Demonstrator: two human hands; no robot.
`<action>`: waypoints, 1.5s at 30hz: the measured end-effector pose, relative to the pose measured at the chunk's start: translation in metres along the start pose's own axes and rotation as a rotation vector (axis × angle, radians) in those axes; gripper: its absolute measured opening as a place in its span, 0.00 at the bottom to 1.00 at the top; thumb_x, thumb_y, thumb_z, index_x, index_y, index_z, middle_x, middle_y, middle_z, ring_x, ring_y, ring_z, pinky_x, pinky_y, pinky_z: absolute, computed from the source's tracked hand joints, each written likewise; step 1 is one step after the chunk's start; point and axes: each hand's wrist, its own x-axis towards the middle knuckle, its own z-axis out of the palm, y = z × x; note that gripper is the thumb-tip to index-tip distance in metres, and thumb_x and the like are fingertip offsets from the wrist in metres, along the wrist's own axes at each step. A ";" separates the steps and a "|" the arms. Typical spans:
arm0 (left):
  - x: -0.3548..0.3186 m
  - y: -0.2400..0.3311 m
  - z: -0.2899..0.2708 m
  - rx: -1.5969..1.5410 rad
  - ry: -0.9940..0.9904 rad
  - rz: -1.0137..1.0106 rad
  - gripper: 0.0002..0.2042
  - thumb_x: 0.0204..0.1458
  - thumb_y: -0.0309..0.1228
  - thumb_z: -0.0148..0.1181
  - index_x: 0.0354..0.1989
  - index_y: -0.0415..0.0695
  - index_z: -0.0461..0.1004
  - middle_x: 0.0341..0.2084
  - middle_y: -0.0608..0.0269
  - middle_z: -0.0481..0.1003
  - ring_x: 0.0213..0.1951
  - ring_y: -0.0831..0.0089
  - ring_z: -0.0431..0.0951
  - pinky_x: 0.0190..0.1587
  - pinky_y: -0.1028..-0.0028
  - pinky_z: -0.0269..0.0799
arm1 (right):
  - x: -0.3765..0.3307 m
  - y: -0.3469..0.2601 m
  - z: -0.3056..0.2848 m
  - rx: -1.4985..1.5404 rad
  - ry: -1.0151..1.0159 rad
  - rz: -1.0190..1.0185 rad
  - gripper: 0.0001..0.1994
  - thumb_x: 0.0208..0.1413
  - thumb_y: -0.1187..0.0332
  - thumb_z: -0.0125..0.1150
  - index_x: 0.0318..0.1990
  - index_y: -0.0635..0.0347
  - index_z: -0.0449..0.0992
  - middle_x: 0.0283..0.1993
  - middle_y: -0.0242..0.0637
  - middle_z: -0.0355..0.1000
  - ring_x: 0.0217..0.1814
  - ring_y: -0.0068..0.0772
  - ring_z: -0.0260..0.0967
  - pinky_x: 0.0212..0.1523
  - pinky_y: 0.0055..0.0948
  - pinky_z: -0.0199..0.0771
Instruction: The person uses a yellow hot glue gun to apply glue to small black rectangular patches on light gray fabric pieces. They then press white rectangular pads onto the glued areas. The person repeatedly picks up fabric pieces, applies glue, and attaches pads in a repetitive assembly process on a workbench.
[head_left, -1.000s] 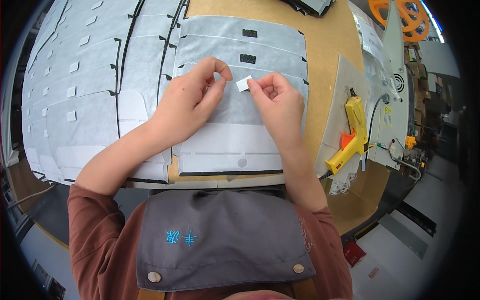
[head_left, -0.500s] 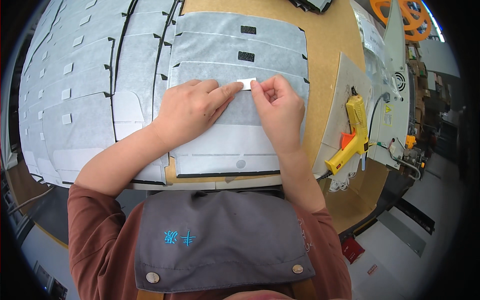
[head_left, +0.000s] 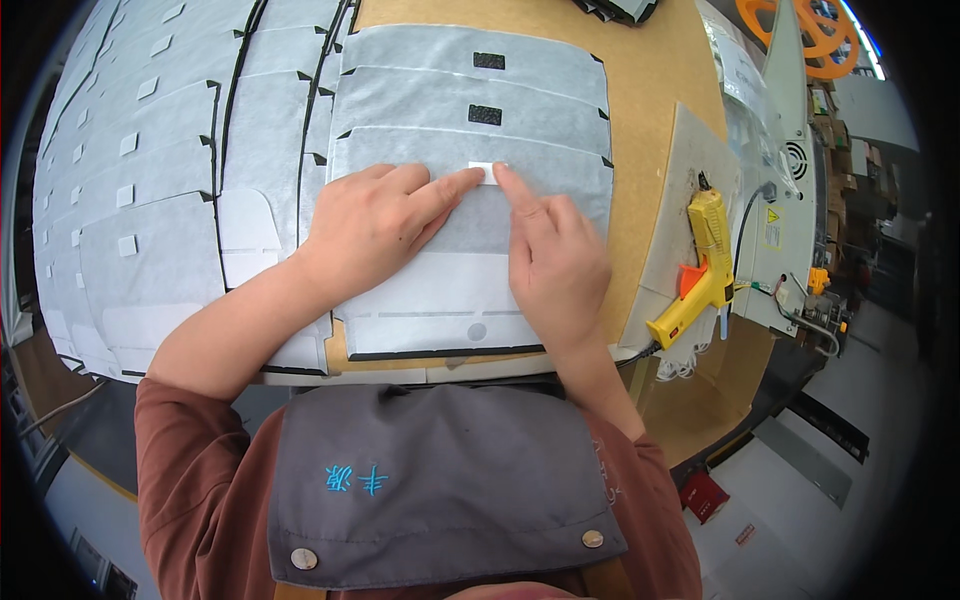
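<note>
A small white rectangular patch [head_left: 486,173] lies on the frontmost of several stacked, pale grey fabric-like panels [head_left: 440,300] with black edges. My left hand [head_left: 375,215] rests on this panel, fingers closed together, with the index fingertip and thumb at the patch's left end. My right hand [head_left: 560,260] has its index finger stretched onto the right end of the patch, its other fingers loosely curled. Farther back, the overlapped panels bear two black textured patches, an upper one [head_left: 489,61] and a lower one [head_left: 485,115]. My fingertips hide part of the white patch.
More grey panels [head_left: 165,240] with small white squares overlap across the left. On the right, a yellow glue gun [head_left: 709,260] with an orange trigger lies on a pale board [head_left: 655,240]. A machine with orange reels [head_left: 800,30] and a cardboard box [head_left: 700,400] are beyond.
My right hand has gone from pinching the white patch's right end to laying its extended index finger on it. My left hand stays at the patch's left end.
</note>
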 end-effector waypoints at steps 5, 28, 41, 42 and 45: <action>-0.002 -0.001 0.001 0.031 -0.034 0.014 0.16 0.52 0.32 0.64 0.50 0.57 0.79 0.17 0.71 0.67 0.19 0.74 0.71 0.21 0.73 0.67 | -0.004 0.003 0.006 -0.021 -0.012 -0.001 0.25 0.48 0.75 0.63 0.55 0.39 0.79 0.29 0.26 0.62 0.28 0.28 0.66 0.28 0.30 0.68; 0.003 0.000 0.002 -0.037 -0.008 0.030 0.18 0.51 0.29 0.63 0.52 0.58 0.77 0.18 0.70 0.67 0.21 0.70 0.72 0.22 0.70 0.67 | -0.002 0.010 0.008 0.116 0.028 0.027 0.25 0.47 0.76 0.61 0.54 0.36 0.79 0.29 0.27 0.62 0.29 0.31 0.66 0.29 0.31 0.69; 0.005 0.007 -0.002 0.054 -0.045 0.055 0.21 0.49 0.29 0.63 0.53 0.61 0.78 0.18 0.69 0.66 0.20 0.70 0.71 0.21 0.70 0.66 | -0.005 0.011 0.005 0.241 0.039 0.088 0.20 0.54 0.73 0.61 0.54 0.41 0.79 0.30 0.30 0.65 0.28 0.33 0.67 0.29 0.32 0.71; 0.003 0.009 -0.004 0.053 -0.044 0.056 0.21 0.49 0.28 0.63 0.53 0.61 0.78 0.18 0.69 0.66 0.20 0.69 0.72 0.21 0.69 0.66 | -0.004 0.011 -0.002 0.283 0.032 0.109 0.18 0.55 0.73 0.60 0.54 0.43 0.79 0.31 0.31 0.67 0.29 0.34 0.69 0.30 0.33 0.72; 0.005 0.011 -0.007 0.061 -0.058 0.066 0.20 0.50 0.28 0.62 0.53 0.60 0.77 0.18 0.68 0.67 0.21 0.68 0.72 0.22 0.68 0.67 | -0.015 0.031 -0.043 0.566 0.133 0.374 0.12 0.60 0.69 0.60 0.51 0.54 0.76 0.37 0.38 0.71 0.34 0.35 0.72 0.33 0.33 0.74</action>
